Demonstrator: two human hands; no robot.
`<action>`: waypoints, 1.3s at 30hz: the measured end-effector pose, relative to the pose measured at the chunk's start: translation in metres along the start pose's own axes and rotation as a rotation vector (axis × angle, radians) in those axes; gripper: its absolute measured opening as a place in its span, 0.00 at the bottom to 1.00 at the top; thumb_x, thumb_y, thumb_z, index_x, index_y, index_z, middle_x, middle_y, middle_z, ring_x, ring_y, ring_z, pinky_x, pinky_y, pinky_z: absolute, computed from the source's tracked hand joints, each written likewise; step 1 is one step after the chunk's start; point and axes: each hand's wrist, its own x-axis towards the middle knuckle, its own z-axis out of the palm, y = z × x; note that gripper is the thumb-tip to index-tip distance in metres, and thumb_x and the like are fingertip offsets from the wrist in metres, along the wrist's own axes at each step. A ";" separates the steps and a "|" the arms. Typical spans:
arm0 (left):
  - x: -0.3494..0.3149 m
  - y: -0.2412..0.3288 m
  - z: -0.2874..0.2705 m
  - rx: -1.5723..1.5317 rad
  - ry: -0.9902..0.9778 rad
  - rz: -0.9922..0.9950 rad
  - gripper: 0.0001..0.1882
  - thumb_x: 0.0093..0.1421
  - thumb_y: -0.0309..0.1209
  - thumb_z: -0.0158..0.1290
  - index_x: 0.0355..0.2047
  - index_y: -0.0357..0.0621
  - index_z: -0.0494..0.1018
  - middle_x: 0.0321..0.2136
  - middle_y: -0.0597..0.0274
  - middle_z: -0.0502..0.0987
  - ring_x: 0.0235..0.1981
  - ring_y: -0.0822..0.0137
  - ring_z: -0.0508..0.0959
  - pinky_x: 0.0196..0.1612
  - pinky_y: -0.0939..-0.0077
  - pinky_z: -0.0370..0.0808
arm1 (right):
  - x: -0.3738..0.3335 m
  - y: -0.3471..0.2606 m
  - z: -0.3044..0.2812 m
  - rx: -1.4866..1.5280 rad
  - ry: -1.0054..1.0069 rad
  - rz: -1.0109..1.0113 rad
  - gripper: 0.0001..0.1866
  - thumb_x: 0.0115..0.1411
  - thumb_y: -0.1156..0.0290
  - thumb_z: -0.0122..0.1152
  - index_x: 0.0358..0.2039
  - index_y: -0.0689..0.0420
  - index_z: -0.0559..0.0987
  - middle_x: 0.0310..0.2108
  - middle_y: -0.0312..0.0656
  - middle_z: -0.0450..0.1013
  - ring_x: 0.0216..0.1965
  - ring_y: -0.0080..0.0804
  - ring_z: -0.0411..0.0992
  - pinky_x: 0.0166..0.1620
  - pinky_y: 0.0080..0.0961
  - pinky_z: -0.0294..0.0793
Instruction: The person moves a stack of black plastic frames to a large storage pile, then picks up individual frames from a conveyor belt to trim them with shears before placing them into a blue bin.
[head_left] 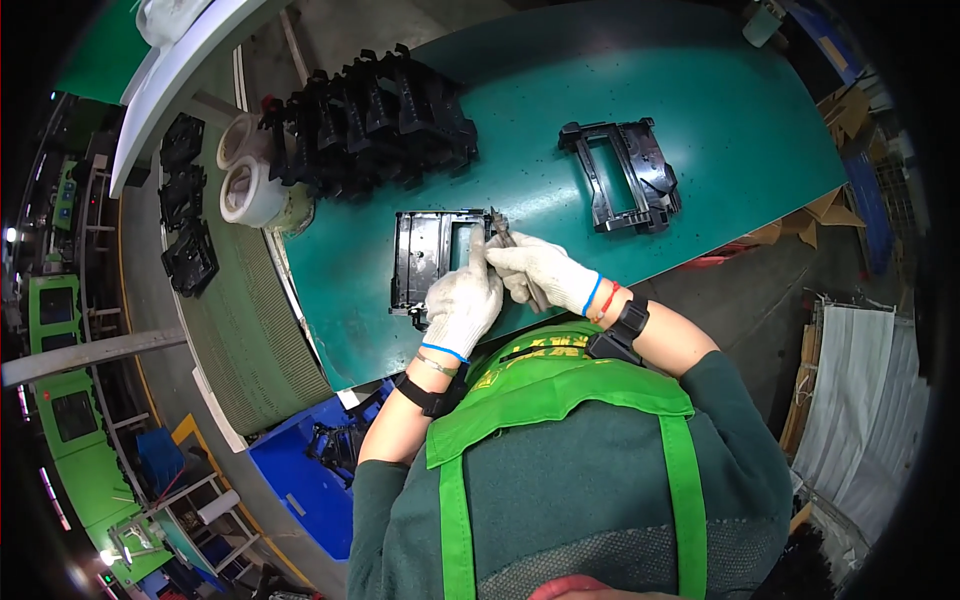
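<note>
- Left hand point(462, 302), in a white knit glove, presses flat on the near right edge of a black moulded plastic frame point(432, 258) lying on the green desk point(560, 100), index finger stretched up along the frame's inner bar.
- Right hand point(538, 270), also gloved, is closed around small metal cutting pliers point(501, 228), their tip at the frame's far right corner, just beside that finger.
- The two hands touch each other, working tight together at the near edge of the desk.
- Risk, as I judge it: the tip sits so close to the left index finger that a slip could nick the glove.
- The frame lies near the desk's near edge; a hard push could slide it off toward the blue bin point(300, 480) below.
- Far left, a row of black plastic frames point(375, 120) stands stacked, with rolls of pale tape point(250, 190) beside it.
- Far right, a second black frame point(625, 175) lies well apart.
</note>
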 end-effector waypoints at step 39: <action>0.127 0.040 -0.110 -2.036 0.078 0.332 0.21 0.70 0.28 0.51 0.61 0.33 0.64 0.46 0.45 0.80 0.30 0.73 0.77 0.37 0.73 0.81 | -0.097 -0.118 -0.146 -0.336 0.760 -0.951 0.27 0.61 0.76 0.67 0.59 0.64 0.71 0.42 0.36 0.75 0.34 0.16 0.71 0.33 0.16 0.73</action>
